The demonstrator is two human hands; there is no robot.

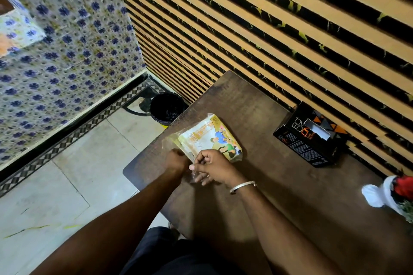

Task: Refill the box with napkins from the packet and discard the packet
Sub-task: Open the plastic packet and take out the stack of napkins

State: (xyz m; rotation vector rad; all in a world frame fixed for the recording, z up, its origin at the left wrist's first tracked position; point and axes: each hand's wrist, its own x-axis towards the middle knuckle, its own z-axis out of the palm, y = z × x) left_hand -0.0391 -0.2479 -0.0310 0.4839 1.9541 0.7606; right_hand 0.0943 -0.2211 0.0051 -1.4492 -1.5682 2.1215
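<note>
Both hands, left hand [176,159] and right hand [212,166], pinch the clear plastic end of the yellow cartoon-printed napkin packet [210,138] lying flat on the brown worktop [279,185], well apart from the black box [309,137].

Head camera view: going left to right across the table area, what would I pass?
Black bin on the floor → napkin packet pinched by both hands → black tissue box by the wall → white vase with red flower.
</note>
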